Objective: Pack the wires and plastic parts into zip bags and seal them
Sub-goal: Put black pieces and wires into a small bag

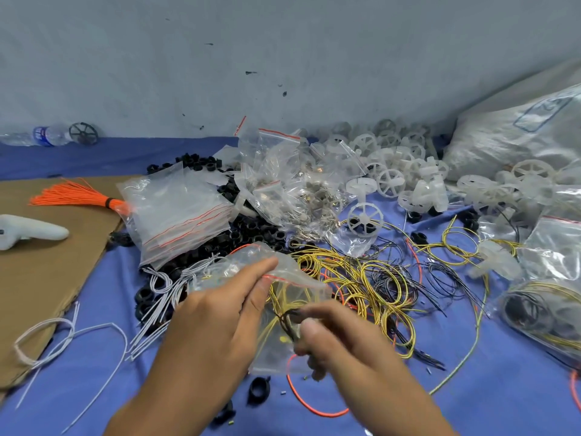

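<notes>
Blue cloth [471,404] covers table, strewn with parts. Cardboard sheet [47,262] at left. White plastic wheels [390,180] heaped far right. Empty zip bags [179,209] stacked centre-left. Yellow wire tangle [377,278] mid-table. Hands close together near front edge: left hand [220,313] pinches zip bag [276,354] by rim, above cloth; right hand [339,338], blurred, pinches yellow-black wire bundle [283,319] at bag mouth.

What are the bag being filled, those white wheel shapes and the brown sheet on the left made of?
The bag: thin clear plastic film, glossy and crinkled; the wires show through it. The white wheels: probably moulded plastic, milky and slightly translucent, with crisp spokes. The brown sheet: looks like cardboard, matte, with a ragged edge.
</notes>
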`<state>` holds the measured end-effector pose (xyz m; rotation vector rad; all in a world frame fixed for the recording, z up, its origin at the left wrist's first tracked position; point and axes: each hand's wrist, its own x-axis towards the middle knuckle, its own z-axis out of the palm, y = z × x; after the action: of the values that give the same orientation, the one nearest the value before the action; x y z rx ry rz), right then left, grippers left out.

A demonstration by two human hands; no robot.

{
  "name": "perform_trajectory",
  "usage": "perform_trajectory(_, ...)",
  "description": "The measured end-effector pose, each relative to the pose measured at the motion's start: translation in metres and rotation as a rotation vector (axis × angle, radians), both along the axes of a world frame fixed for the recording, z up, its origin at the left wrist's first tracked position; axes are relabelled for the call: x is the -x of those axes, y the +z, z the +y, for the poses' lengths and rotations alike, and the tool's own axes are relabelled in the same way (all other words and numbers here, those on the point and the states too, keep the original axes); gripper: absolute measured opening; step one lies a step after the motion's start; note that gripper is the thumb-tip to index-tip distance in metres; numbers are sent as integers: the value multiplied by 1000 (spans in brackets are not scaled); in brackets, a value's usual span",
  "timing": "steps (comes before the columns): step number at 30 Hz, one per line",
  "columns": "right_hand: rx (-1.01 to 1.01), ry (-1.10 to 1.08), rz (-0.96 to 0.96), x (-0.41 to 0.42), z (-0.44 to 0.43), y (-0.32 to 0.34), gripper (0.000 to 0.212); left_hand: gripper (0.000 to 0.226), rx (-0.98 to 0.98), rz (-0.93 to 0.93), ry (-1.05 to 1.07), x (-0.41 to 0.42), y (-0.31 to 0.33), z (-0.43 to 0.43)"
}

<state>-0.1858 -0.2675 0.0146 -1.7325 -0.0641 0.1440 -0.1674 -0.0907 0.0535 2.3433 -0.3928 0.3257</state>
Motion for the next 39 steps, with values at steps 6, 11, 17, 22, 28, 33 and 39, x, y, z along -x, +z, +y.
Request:
perform_trajectory(6,481,100,-338,-3,25,-15,41,44,-219,-68,-92,8,-5,-2)
perform_trajectory(11,618,249,-281,-3,27,-12,62,43,-148,-103,-73,7,-7,5)
perform_trajectory(17,328,250,-364,14,3,4,35,36,-67,-27,-11,7,-11,10)
perform_trajectory(22,586,-133,-316,29,-55,-8,33,31,28,-10,36,-3,-14,18)
perform_trajectory(28,1064,-73,110,42,-102,-39,15,39,58,22,19,-6,-12,13)
perform_trajectory(33,1053,-30,124,48,-109,-37,13,37,61,36,13,-6,-13,11)
perform_trajectory(39,573,74,-74,49,-94,13,32,32,66,47,35,-9,-13,10)
